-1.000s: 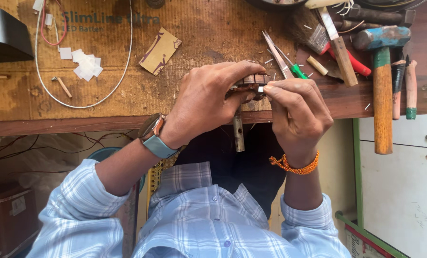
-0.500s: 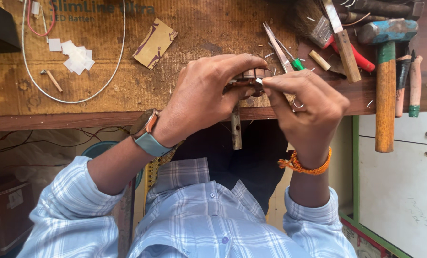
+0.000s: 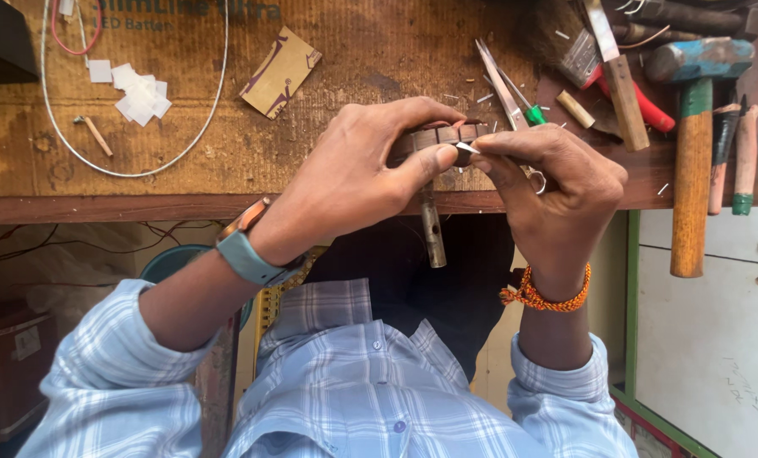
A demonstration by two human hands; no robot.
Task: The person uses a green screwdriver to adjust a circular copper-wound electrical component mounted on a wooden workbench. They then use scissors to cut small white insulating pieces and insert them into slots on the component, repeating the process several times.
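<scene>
Your left hand [image 3: 353, 174] gripped the dark segmented wooden piece [image 3: 438, 140] at the counter [image 3: 226, 170] edge; your right hand [image 3: 557, 191], having shifted slightly closer, pinched a small metal sliver [image 3: 467, 148] against it.

This is a small craft workshop — a scarred, stained wooden workbench [image 3: 328, 93] lies under the hands, its edge worn and chipped. Just beyond the right hand [image 3: 557, 191] sits a heap of hand tools: a hammer [image 3: 693, 144] with a long wooden handle hanging over the bench edge, a brush [image 3: 565, 42], tweezers [image 3: 499, 80] and a red-handled tool [image 3: 646, 106]. Past the left hand [image 3: 353, 182] lie a loop of white wire [image 3: 133, 170], paper scraps [image 3: 137, 93] and a card offcut [image 3: 279, 70] — bench litter, with metal slivers scattered about.
</scene>
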